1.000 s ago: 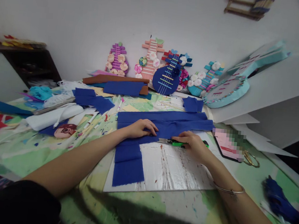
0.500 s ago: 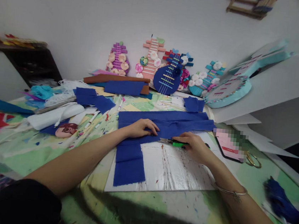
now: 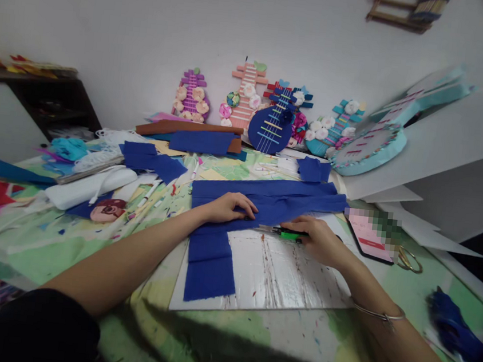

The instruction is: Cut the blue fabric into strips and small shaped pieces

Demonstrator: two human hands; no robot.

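Observation:
My right hand is closed round a green and black utility knife, its blade pointing left along the near edge of a long blue sheet. It looks like crepe paper or cloth. My left hand presses on this sheet with bent, spread fingers, just left of the blade tip. Something small and dark shows at its fingertips; I cannot make it out. Under the sheet lies a white board with brown score marks. A smaller blue piece hangs toward me over the board's left side.
A phone and gold-handled scissors lie right of my hand. Farther right is a blue glue-gun-like tool. Several decorated lute shapes lean on the wall. A white power strip and coloured scraps crowd the left side.
My right hand has slid slightly to the right with the knife. My left hand stays in place on the blue sheet.

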